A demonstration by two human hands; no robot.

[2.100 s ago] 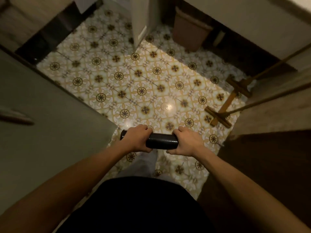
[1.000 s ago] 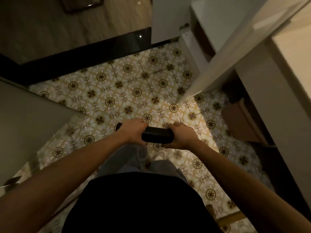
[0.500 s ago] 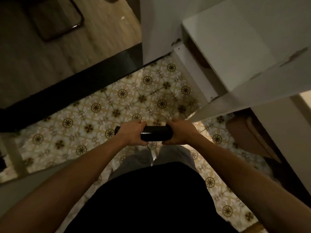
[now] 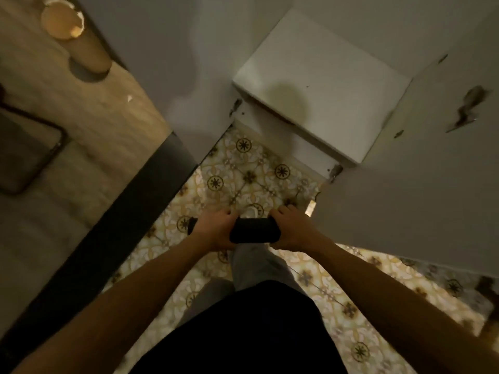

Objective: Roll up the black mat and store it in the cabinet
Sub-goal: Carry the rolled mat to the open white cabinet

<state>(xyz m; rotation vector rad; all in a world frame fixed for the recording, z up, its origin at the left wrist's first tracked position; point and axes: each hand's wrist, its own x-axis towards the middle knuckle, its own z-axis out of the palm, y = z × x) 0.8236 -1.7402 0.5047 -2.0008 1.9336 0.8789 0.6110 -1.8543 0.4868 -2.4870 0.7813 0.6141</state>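
- Gripping the rolled black mat [image 4: 253, 230] at both ends — left hand [image 4: 214, 231] near its left end, right hand [image 4: 293, 230] over its right end.
- Wrapping fingers [image 4: 226, 212] of the left hand over the top of the roll, clamped tight on it; a short stub of mat poking out past that hand on the left.
- Curling the right hand's fingers [image 4: 280, 211] over the far side of the roll likewise, closed firmly on it.
- Holding the roll level and crosswise in front of the body, above the patterned tile floor [image 4: 243, 171], not touching it.
- Standing with a grey trouser leg [image 4: 256, 265] stepping forward just under the roll, black shirt [image 4: 243, 333] filling the bottom of the view.
- Facing a white cabinet [image 4: 324, 85] ahead and slightly to the right, its lower front edge chipped at the corners — roll well short of it, outside it.
- Passing beside a white panel [image 4: 418, 184] at right with dark scuffed patches; door or wall, impossible to tell.
- Showing at left a dark strip [image 4: 108, 238] bordering a wood-look floor [image 4: 94, 109], with a tan cylinder [image 4: 73, 36] and a dark-rimmed rectangular thing [image 4: 27, 149] on it, blurred.
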